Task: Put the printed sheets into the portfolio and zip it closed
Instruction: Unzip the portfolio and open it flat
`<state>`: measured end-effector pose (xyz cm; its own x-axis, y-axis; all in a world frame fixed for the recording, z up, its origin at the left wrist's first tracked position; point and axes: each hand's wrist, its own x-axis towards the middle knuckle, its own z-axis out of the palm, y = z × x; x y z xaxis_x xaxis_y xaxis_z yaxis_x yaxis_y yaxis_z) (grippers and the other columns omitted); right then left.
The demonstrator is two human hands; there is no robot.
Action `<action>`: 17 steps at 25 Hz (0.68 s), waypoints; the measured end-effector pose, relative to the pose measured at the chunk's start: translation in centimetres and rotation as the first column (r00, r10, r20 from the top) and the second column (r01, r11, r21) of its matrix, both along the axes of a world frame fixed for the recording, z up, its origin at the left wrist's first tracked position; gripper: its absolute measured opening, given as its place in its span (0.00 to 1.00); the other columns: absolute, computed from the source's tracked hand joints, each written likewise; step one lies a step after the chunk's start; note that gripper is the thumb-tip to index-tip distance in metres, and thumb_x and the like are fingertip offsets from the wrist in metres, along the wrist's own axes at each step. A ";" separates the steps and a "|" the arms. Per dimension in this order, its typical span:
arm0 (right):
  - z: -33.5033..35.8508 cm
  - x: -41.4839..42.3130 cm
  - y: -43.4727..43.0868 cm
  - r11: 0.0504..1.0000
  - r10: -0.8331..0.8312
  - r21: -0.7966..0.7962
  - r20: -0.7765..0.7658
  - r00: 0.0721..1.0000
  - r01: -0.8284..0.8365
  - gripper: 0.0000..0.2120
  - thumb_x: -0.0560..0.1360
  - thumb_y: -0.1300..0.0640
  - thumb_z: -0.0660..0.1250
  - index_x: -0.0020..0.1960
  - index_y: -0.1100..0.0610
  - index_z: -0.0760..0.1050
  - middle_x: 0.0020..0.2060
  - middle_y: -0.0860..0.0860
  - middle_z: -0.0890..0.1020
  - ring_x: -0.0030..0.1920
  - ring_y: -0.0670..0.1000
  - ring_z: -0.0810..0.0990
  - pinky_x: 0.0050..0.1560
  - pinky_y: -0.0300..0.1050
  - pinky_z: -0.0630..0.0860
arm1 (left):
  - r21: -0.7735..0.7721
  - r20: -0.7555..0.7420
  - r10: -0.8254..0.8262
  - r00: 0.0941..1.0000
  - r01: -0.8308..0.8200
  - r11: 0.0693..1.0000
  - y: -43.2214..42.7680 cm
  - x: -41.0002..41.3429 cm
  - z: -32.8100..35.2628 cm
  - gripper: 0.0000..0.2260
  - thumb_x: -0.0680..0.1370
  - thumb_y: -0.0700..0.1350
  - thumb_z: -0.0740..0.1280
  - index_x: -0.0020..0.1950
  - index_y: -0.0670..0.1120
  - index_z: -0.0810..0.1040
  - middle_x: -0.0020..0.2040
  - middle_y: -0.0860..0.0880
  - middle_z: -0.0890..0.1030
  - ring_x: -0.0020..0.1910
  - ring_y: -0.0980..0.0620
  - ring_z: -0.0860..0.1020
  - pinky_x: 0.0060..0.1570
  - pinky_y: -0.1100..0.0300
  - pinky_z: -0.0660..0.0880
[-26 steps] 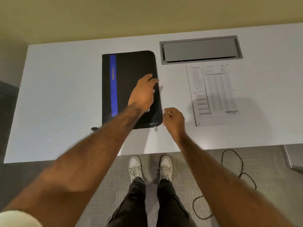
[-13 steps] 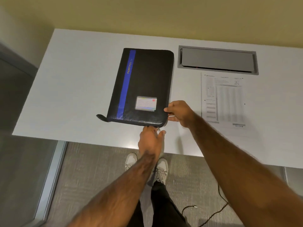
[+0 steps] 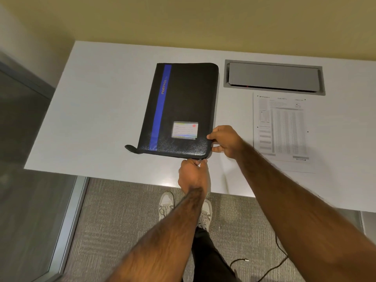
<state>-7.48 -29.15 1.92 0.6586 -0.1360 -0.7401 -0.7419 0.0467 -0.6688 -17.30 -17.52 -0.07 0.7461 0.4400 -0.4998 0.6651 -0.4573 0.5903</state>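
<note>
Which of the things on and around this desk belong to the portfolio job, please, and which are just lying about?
Job:
- black portfolio
- zipper pull, at left hand
- printed sheets
- right hand, at portfolio corner

Lying about:
- desk cable hatch
- floor cable

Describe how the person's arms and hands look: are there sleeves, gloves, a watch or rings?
Both forearms are bare, with visible hair. The left hand and right hand wear no gloves. No watch, bracelet or ring shows. No sleeve is in view.
</note>
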 end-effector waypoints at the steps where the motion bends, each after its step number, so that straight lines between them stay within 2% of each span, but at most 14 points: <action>1: 0.0 0.1 0.0 1.000 -0.004 -0.001 -0.005 1.000 0.004 0.09 0.75 0.69 0.67 0.40 0.59 0.73 0.43 0.58 0.81 0.45 0.57 0.82 0.38 0.47 0.80 | 0.014 -0.008 -0.022 1.000 0.022 1.000 0.0 0.1 -0.1 0.11 0.75 0.57 0.71 0.39 0.53 0.75 0.40 0.55 0.82 0.38 0.52 0.80 0.44 0.55 0.77; 4: -0.1 0.2 0.0 1.000 -0.009 -0.011 -0.009 1.000 0.009 0.08 0.75 0.69 0.67 0.41 0.59 0.74 0.46 0.60 0.81 0.47 0.58 0.82 0.42 0.50 0.81 | 0.068 0.009 -0.089 0.996 0.088 0.994 0.5 0.0 -0.2 0.12 0.78 0.54 0.69 0.38 0.54 0.72 0.43 0.54 0.80 0.41 0.50 0.81 0.42 0.56 0.76; 7: 0.0 0.3 0.1 1.000 -0.019 -0.025 -0.019 1.000 0.019 0.07 0.75 0.69 0.67 0.42 0.59 0.74 0.49 0.61 0.81 0.50 0.59 0.82 0.46 0.53 0.82 | 0.208 0.073 -0.260 0.963 0.240 0.948 2.2 -0.2 -0.6 0.09 0.80 0.53 0.67 0.42 0.53 0.74 0.49 0.54 0.73 0.42 0.52 0.77 0.42 0.55 0.76; 9: 0.2 0.5 0.1 0.999 -0.005 -0.040 -0.023 1.000 0.004 0.06 0.75 0.68 0.68 0.43 0.60 0.75 0.51 0.61 0.81 0.53 0.60 0.83 0.51 0.57 0.82 | 0.301 0.099 -0.316 0.944 0.274 0.913 4.2 0.0 -1.0 0.06 0.80 0.52 0.68 0.46 0.51 0.78 0.51 0.52 0.73 0.44 0.52 0.76 0.47 0.53 0.78; 12: 0.6 0.6 0.1 0.996 0.047 -0.071 -0.032 0.998 -0.049 0.03 0.77 0.64 0.69 0.50 0.61 0.77 0.53 0.60 0.81 0.55 0.60 0.82 0.55 0.59 0.82 | 0.446 0.136 -0.318 0.938 0.229 0.865 7.1 0.6 -1.2 0.07 0.78 0.51 0.70 0.47 0.49 0.80 0.51 0.50 0.75 0.46 0.50 0.76 0.54 0.50 0.73; 15: 1.1 0.6 0.2 0.993 0.069 -0.098 -0.044 0.997 -0.073 0.09 0.78 0.62 0.69 0.57 0.62 0.76 0.54 0.58 0.80 0.55 0.58 0.81 0.50 0.55 0.82 | 0.565 0.090 -0.321 0.943 0.217 0.796 9.4 1.3 -1.1 0.07 0.77 0.51 0.70 0.48 0.48 0.81 0.51 0.48 0.76 0.49 0.47 0.76 0.57 0.50 0.69; 17: 1.4 0.5 0.2 0.991 0.064 -0.113 -0.021 0.998 -0.066 0.07 0.77 0.62 0.69 0.54 0.61 0.76 0.53 0.58 0.81 0.52 0.56 0.81 0.45 0.49 0.81 | 0.609 0.022 -0.308 0.951 0.231 0.758 11.1 1.9 -1.2 0.08 0.78 0.51 0.69 0.51 0.49 0.82 0.54 0.48 0.77 0.52 0.46 0.76 0.59 0.50 0.67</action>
<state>-7.03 -28.93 3.27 0.6562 -0.1769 -0.7335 -0.7523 -0.0775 -0.6543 -15.40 -6.46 -1.24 0.9137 0.3908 -0.1113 0.4059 -0.8909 0.2040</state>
